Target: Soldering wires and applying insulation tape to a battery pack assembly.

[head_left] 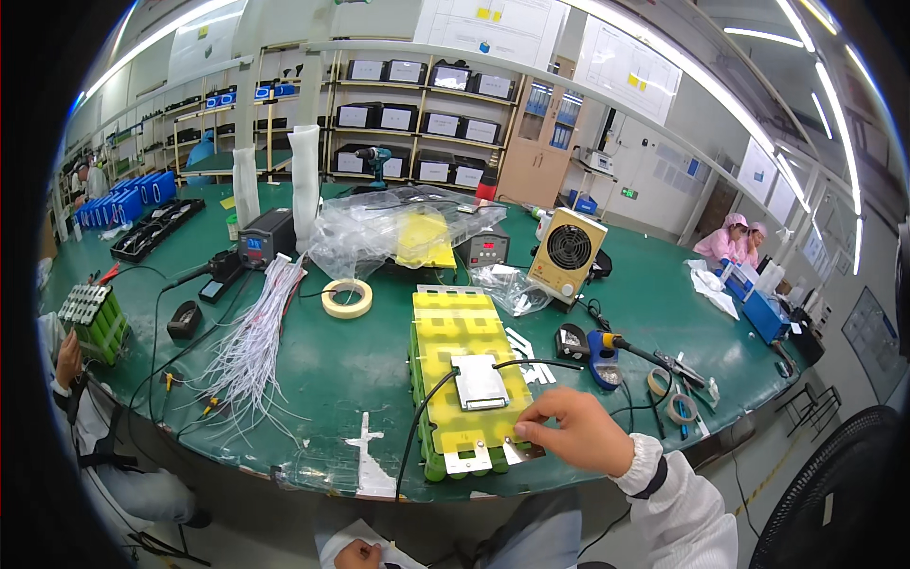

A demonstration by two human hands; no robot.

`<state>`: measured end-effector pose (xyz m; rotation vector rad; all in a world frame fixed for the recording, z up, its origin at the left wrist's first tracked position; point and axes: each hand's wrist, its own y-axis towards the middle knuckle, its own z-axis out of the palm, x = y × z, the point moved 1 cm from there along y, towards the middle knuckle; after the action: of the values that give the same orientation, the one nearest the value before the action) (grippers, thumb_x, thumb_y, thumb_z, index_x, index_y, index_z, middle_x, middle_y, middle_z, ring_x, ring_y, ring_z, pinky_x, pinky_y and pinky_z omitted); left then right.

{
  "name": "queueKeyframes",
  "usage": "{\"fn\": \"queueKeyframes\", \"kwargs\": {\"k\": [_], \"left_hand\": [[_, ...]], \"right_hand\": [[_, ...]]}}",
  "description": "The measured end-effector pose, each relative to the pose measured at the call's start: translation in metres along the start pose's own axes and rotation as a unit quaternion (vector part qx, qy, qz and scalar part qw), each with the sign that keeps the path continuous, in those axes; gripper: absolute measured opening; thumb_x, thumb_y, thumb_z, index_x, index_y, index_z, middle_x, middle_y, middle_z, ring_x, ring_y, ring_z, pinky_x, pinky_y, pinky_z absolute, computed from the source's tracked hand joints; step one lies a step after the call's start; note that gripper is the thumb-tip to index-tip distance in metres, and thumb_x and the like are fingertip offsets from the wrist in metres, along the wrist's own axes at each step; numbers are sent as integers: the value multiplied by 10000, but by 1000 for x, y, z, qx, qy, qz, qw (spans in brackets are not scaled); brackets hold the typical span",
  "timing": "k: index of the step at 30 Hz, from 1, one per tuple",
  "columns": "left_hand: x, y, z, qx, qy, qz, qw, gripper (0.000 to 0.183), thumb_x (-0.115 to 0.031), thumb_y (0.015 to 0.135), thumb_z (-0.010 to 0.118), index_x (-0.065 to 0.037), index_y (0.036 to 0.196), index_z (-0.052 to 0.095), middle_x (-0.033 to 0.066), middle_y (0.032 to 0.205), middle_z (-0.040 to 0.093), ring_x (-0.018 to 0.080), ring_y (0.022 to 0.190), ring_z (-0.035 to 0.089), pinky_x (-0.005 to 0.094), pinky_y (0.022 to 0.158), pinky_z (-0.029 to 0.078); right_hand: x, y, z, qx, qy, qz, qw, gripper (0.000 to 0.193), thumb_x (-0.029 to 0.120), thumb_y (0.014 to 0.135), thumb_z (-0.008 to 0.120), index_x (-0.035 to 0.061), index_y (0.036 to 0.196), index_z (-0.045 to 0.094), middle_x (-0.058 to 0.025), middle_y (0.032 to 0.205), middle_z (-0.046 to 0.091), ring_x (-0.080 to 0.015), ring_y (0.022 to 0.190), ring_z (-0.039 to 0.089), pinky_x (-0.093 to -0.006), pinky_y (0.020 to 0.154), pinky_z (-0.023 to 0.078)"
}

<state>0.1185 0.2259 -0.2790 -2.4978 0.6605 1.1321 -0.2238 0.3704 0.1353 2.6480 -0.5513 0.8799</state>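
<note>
In front of me a battery pack (427, 379) of green cells lies near the table's front edge, covered with yellow insulating sheet. A flat white circuit board (481, 382) sits on top, with a thick black cable running from either side. My right hand (580, 431) is over the pack's near right corner, thumb and forefinger pinched at a shiny metal tab (519, 449). Another bright metal tab (466, 459) is beside it, at the near edge. Low in the view, my left hand (357, 556) is by my lap against something white; its fingers are mostly cut off.
A bundle of white wires (256, 332), a tape roll (347, 299) and a soldering station (267, 237) stand to the left. A fan blower (569, 248) and soldering iron holder (604, 360) are right. At far left a co-worker's hand (69, 358) touches a green cell block (95, 324).
</note>
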Motion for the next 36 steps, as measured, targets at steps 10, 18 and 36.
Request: {"fn": "queueKeyframes", "kwargs": {"k": [10, 18, 36], "left_hand": [[-6, -1, -15, 12, -27, 3, 1000, 331, -338, 938, 674, -9, 904, 684, 211, 839, 701, 438, 778, 640, 490, 719, 489], [-10, -1, -18, 22, -21, -1, 1000, 372, -367, 948, 664, 4, 938, 684, 226, 869, 704, 445, 805, 644, 493, 744, 494], [-7, 3, -16, 39, -39, -58, 997, 261, -292, 927, 686, -33, 950, 711, 199, 859, 723, 418, 797, 669, 473, 746, 514]], "right_hand": [[9, 15, 4, 25, -3, 67, 997, 202, 232, 829, 854, 54, 898, 788, -92, 860, 722, -227, 850, 638, -357, 779, 495], [10, 18, -1, 52, 2, 99, 994, 207, 216, 842, 833, 26, 899, 774, -98, 856, 725, -210, 862, 644, -347, 811, 506], [-175, -234, 5, 51, -65, 439, 895, 298, 231, 962, 553, -5, 918, 729, -164, 827, 755, -352, 802, 734, -443, 794, 581]]}}
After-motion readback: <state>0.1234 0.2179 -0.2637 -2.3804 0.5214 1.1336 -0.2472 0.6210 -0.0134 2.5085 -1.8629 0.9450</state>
